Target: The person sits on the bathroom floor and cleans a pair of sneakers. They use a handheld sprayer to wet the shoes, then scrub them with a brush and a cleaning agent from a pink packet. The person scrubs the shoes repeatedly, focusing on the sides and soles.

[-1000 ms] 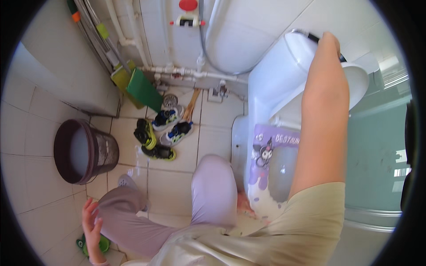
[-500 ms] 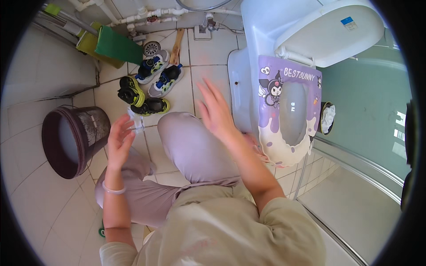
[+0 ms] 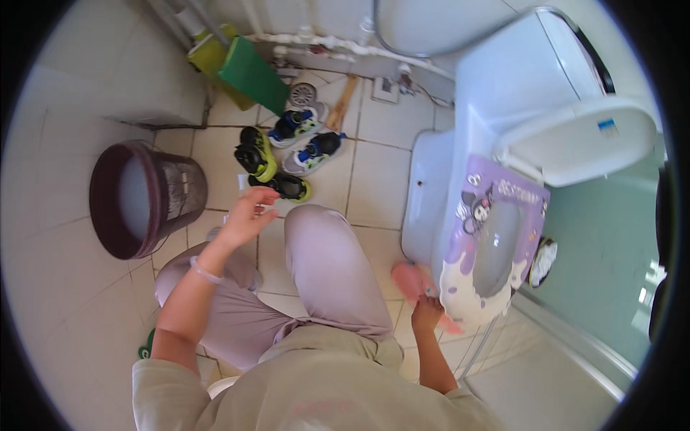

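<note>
My left hand (image 3: 246, 217) hovers over my left knee, near the dark sneakers, fingers apart and loosely curled, with nothing in it. A pale bangle circles that wrist. Down on the right, my right hand (image 3: 428, 312) is closed at the edge of a pink thing (image 3: 410, 281) that looks like a slipper, low beside the toilet. Part of the pink thing is hidden by the hand and the seat cover. Just right of that hand, a purple and cream cartoon seat cover (image 3: 460, 284) lies on the toilet (image 3: 460, 136), whose lid is raised.
At left a dark bucket (image 3: 188, 188) lies tilted in view, with cloudy liquid inside. Grey sneakers (image 3: 313, 154) and black-and-yellow sneakers (image 3: 256, 152) stand on the tiles. Behind are a green dustpan-like panel (image 3: 253, 75), a wooden stick (image 3: 345, 99) and white pipes (image 3: 334, 44). A glass panel (image 3: 604, 230) stands right.
My right hand has dropped from in front of the toilet down to the pink thing and closed there. My left hand has moved rightward toward the shoes. The view has shifted.
</note>
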Motion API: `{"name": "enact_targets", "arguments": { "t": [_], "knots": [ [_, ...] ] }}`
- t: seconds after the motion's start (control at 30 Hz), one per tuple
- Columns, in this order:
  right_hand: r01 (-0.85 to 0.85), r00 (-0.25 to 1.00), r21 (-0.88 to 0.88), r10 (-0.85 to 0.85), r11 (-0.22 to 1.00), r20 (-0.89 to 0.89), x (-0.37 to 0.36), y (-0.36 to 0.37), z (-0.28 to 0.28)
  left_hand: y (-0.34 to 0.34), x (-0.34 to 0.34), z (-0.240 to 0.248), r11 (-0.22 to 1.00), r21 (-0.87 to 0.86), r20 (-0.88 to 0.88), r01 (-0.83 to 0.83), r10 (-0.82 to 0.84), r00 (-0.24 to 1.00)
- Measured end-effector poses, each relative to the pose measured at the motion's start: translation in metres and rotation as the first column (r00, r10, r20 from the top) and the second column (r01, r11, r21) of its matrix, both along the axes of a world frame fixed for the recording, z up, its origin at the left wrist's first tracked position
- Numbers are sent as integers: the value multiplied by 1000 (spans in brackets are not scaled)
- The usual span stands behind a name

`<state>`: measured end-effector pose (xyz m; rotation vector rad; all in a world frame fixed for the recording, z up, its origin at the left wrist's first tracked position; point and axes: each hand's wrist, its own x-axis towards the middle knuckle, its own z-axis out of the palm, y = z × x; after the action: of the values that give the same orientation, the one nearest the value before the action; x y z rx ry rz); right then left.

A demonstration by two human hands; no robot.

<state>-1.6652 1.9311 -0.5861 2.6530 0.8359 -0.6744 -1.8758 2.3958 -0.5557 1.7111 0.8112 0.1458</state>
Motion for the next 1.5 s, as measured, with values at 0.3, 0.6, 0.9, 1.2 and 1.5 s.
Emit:
{"name": "enact_targets", "arguments": {
  "t": [0.3, 0.6, 0.9, 1.2, 1.5],
  "knots": [
    [-181, 983, 535, 145, 826, 109, 5, 136, 4, 13, -2, -8, 993, 114, -137, 11, 4, 991],
    [-113, 992, 682, 47, 723, 114, 79, 275, -16, 5, -29, -3, 976, 189, -209, -105, 144, 967],
    [-215, 976, 932, 27, 293, 217, 79, 299, 40, 11, 40, -121, 831, 457, -409, 316, -119, 905],
    [906, 422, 387, -412, 169, -808, -7, 74, -70, -19, 47, -211, 304, 273, -639, 913, -652, 408],
    [544, 811, 607, -179, 579, -557, 11, 148, -219, 34, 119, -185, 820, 564, -249, 99, 54, 967]
  ]
}}
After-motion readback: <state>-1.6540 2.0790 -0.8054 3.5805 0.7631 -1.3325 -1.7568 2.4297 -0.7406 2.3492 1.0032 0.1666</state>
